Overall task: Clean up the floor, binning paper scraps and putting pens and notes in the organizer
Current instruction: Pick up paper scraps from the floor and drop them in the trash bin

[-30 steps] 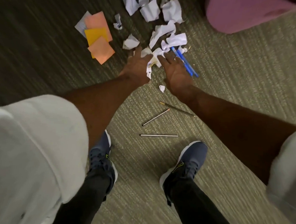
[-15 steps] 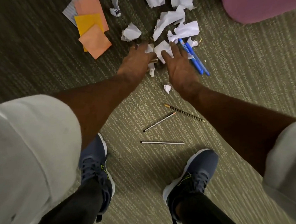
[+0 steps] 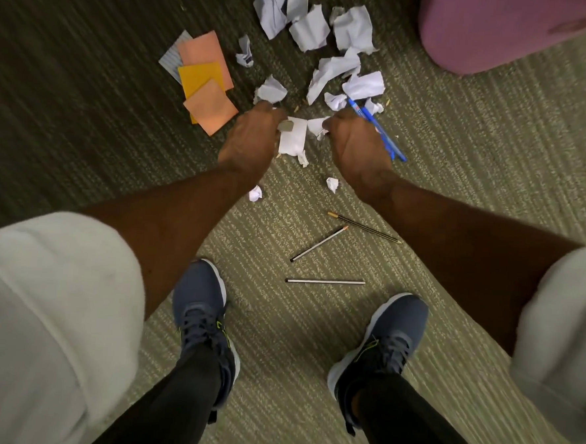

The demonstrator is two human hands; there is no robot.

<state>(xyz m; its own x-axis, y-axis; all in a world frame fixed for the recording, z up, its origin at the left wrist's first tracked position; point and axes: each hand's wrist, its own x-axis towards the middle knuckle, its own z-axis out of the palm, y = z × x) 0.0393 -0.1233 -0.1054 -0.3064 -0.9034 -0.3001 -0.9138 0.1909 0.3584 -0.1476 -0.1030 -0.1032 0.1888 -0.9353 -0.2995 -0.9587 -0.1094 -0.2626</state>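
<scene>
carpet floor (image 3: 459, 170) is strewn with paper scraps (image 3: 310, 27), notes (image 3: 204, 79) and pens (image 3: 325, 281). spread flat a moment ago, left grip (image 3: 252, 140) now clenches a white scrap (image 3: 292, 137), right grip (image 3: 356, 143) a smaller scrap (image 3: 317, 125). binning can likely start.

Ribbed olive carpet (image 3: 493, 172), pink upholstered seat (image 3: 502, 32) beyond.

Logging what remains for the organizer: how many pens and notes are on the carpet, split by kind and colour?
Blue pens: 2
Slim pens: 3
Salmon notes: 2
Orange note: 1
Grey lined note: 1
Total: 9
Not counted: paper scraps.
</scene>
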